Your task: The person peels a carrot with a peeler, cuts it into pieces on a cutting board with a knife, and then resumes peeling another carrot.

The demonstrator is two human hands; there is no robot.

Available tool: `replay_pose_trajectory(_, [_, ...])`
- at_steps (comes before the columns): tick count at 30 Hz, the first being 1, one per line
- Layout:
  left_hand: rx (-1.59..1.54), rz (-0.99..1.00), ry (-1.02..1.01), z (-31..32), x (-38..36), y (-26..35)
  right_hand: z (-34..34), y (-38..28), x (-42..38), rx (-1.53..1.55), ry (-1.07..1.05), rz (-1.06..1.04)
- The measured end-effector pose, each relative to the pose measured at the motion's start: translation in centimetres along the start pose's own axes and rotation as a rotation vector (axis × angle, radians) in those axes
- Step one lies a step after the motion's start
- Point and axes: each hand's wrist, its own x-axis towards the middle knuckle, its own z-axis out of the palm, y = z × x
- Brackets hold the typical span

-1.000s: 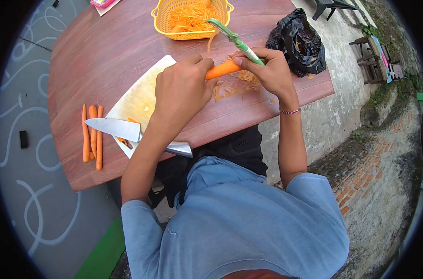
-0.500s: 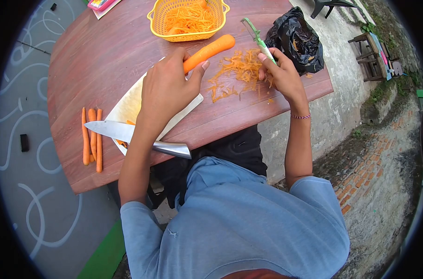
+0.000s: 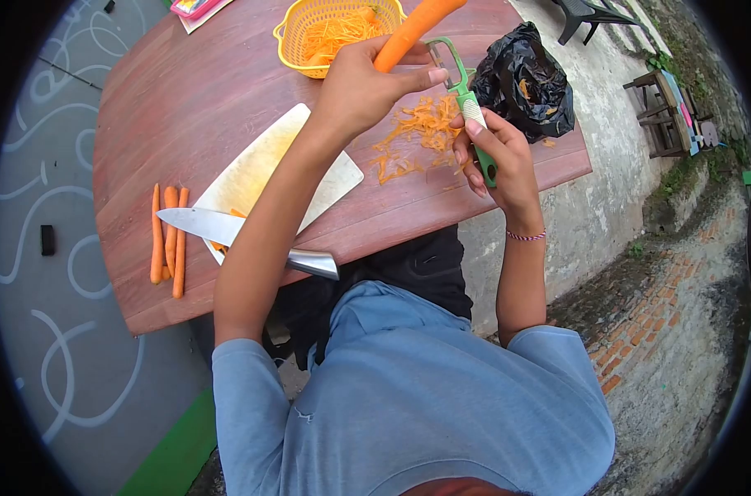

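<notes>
My left hand [image 3: 361, 89] grips a thick orange carrot [image 3: 414, 31] by its lower end, its other end pointing up and right past the basket. In my right hand [image 3: 503, 153] is a green-and-white peeler [image 3: 470, 106], held by the handle with its blade end up beside my left thumb. A heap of carrot peelings [image 3: 429, 124] lies on the table below both hands. Under my left forearm is a white cutting board [image 3: 336, 178] with a large kitchen knife [image 3: 206, 223] across it. Several slim carrots [image 3: 180, 244] lie left of the board.
A yellow basket [image 3: 286, 51] of shredded carrot stands at the far side of the wooden table [image 3: 169, 107]. Right of the peelings sits an open black plastic bag [image 3: 520, 78]. The table's near edge runs close to my lap. A dark chair [image 3: 586, 16] stands beyond.
My left hand has moved up and right with the carrot, closer to the peeler. My right hand has lowered slightly and turned, showing more of the peeler's handle.
</notes>
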Motion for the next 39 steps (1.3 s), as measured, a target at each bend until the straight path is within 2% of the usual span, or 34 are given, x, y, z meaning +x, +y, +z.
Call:
replay_pose_trajectory(2, [-0.007, -0.26, -0.13, -0.1, 0.2, 1.6, -0.1, 0.2, 0.1, 0.036, -0.051, -0.009])
replay_pose_trajectory(9, [0.044, -0.246, -0.095, -0.5, -0.2, 0.3, -1.6, 0.8, 0.8, 0.04, -0.005, -0.065])
replay_pose_trajectory(11, [0.079, -0.29, -0.132, -0.7, -0.3, 0.5, -1.4, 0.3, 1.0, 0.071, 0.091, -0.063])
replay_pose_trajectory(15, [0.095, -0.205, -0.247, -0.1, -0.9, -1.4, -1.5, 0.0, 1.8, 0.126, 0.067, -0.074])
replay_pose_trajectory(17, [0.045, -0.417, -0.341, 0.2, -1.2, -0.1, -1.5, 0.0, 2.1, 0.135, 0.06, -0.093])
replay_pose_trajectory(19, [0.004, -0.46, -0.359, 0.4, -1.1, 0.4, -1.3, 0.1, 2.2, 0.143, 0.057, -0.113])
replay_pose_trajectory(21, [-0.129, -0.601, -0.381, 0.7, -1.0, 0.8, -0.9, 0.2, 2.3, 0.209, 0.051, -0.137])
replay_pose_trajectory(28, [-0.163, -0.507, -0.411, 1.4, -0.9, -1.3, -0.1, 1.2, 2.9, 0.267, 0.068, -0.154])
replay_pose_trajectory(30, [-0.047, -0.424, -0.312, 1.5, -0.9, -1.3, 0.2, 1.0, 2.8, 0.185, 0.087, -0.156])
replay_pose_trajectory(34, [0.026, -0.484, -0.258, 0.9, -0.8, 0.2, -0.3, 0.7, 2.5, 0.215, 0.107, -0.148])
replay_pose_trajectory(37, [0.115, -0.425, -0.19, 1.0, -0.6, -1.6, -0.7, 1.3, 2.4, 0.247, 0.132, -0.132])
replay_pose_trajectory(39, [0.149, -0.304, -0.164, 1.3, -0.4, -2.6, -0.5, 1.7, 2.4, 0.337, 0.181, -0.119])
